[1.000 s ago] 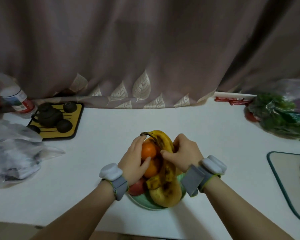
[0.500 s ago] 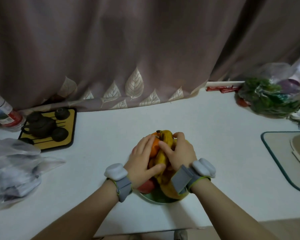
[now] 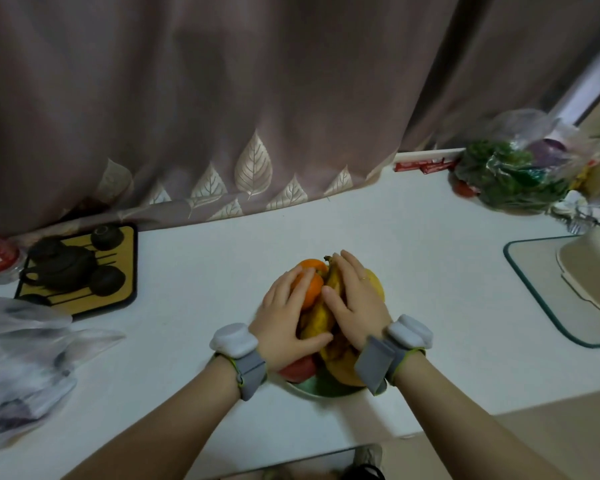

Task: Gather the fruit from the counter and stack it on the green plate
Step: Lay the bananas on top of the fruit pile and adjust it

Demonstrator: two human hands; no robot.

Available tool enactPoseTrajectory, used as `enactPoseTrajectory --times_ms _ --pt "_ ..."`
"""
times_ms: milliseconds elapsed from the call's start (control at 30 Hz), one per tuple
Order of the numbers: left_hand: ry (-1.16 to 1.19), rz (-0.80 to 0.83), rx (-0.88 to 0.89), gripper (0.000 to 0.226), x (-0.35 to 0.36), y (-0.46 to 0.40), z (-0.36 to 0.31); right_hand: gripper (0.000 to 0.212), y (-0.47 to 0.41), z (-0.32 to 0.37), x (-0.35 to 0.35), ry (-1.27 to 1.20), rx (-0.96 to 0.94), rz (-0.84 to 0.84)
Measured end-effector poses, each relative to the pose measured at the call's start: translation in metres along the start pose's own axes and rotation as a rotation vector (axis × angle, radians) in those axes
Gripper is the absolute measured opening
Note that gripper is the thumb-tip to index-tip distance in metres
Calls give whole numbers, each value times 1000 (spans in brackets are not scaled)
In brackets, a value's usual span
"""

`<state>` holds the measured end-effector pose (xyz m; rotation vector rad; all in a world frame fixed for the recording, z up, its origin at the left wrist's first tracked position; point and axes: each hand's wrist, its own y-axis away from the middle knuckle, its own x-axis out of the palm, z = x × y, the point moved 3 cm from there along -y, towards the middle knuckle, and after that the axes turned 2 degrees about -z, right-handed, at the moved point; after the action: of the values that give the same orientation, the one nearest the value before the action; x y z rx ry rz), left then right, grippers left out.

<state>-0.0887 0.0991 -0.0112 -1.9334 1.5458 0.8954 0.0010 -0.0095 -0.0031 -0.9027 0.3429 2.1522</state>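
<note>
The green plate sits near the front edge of the white counter, piled with fruit. An orange tops the pile on the left, spotted yellow bananas run down the middle, a red fruit lies at the front left, and a yellow fruit shows at the right. My left hand lies flat over the orange and bananas, fingers spread. My right hand lies flat on the bananas, fingers straight. Both wrists wear grey bands.
A yellow tray with a dark teapot and cups stands at back left, crumpled clear plastic bags at left. A bag of greens lies at back right, a green-edged board with a beige item at right. A curtain hangs behind.
My right hand has flattened from a curled grip on the bananas to straight fingers resting on them. The view has tilted and shifted right; the pile stays on the plate.
</note>
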Motion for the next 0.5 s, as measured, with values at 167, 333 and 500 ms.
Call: enactPoseTrajectory --times_ms 167,333,500 --pt "-53 47 -27 110 9 0 0 54 -1 -5 6 -176 13 40" --pt "-20 -39 -60 89 8 -1 -5 40 -20 -21 -19 -300 246 -59" --pt "106 -211 -139 75 8 -4 -12 35 -31 -24 -12 137 265 19"
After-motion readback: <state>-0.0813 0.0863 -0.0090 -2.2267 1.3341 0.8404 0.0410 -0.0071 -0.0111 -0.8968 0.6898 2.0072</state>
